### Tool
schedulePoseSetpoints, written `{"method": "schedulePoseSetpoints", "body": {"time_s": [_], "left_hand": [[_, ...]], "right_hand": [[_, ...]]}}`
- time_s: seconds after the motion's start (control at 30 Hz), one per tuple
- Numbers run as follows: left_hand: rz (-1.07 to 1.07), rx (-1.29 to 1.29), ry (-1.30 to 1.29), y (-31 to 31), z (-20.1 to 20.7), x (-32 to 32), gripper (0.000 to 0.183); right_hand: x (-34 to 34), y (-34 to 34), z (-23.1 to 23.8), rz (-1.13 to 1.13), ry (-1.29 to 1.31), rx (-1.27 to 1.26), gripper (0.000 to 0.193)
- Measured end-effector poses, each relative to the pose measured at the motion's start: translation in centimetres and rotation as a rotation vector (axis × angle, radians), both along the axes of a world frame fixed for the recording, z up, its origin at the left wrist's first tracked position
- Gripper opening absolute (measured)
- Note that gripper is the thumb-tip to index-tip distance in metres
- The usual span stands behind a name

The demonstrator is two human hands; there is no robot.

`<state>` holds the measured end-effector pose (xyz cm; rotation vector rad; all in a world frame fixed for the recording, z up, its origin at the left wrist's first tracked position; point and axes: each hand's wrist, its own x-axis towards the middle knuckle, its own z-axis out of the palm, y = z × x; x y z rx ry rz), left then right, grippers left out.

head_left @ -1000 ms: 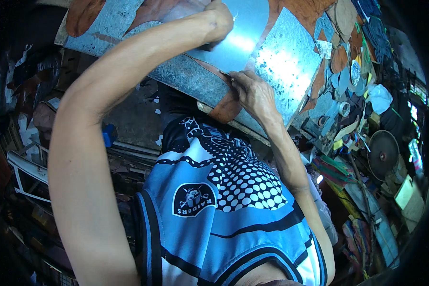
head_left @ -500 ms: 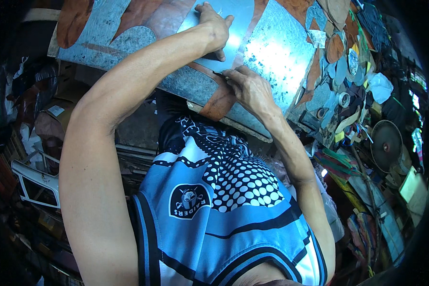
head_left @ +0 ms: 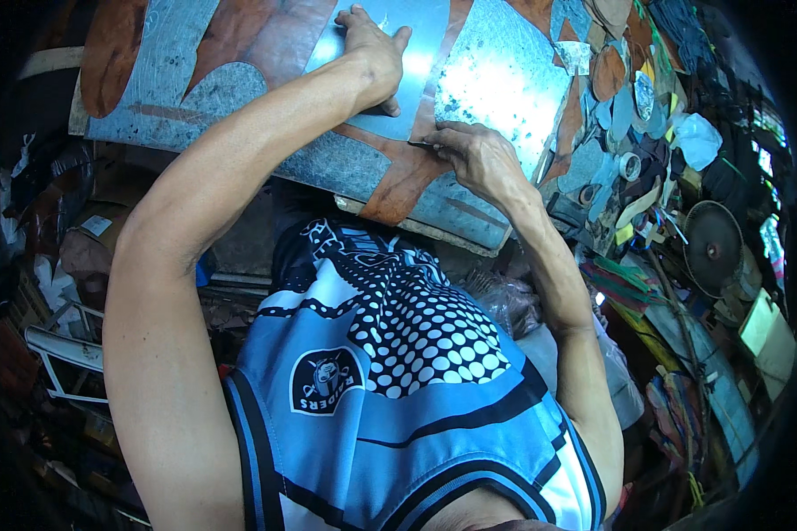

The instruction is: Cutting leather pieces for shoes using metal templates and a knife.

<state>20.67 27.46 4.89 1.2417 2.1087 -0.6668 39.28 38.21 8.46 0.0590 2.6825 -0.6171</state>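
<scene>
blue shirt (head_left: 398,416) | black shield badge (head_left: 328,380) | white lettering (head_left: 325,401), readable

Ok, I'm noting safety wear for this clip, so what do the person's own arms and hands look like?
The left arm and right arm are bare, without sleeves. The left hand and right hand wear no gloves, and no watch shows. The sleeveless top is blue, black and white, with dots in front.

Metal plate (head_left: 418,66) cut off at top; tool (head_left: 423,144) mostly hidden in right hand (head_left: 482,161)
</scene>
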Motion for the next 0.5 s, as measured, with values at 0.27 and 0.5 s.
{"method": "schedulePoseSetpoints", "body": {"time_s": [0.27,0.5], "left_hand": [[-0.083,0.022,0.066,1.5,2.0,1.3,0.124],[-0.029,0.175,0.041,1.6,2.8,2.5,0.122]], "right_hand": [[0.2,2.8,1.2,-0.082,-0.111,-0.076,0.027],[-2.8,3.6,2.3,-0.816,0.073,-0.268,0.035]]}}
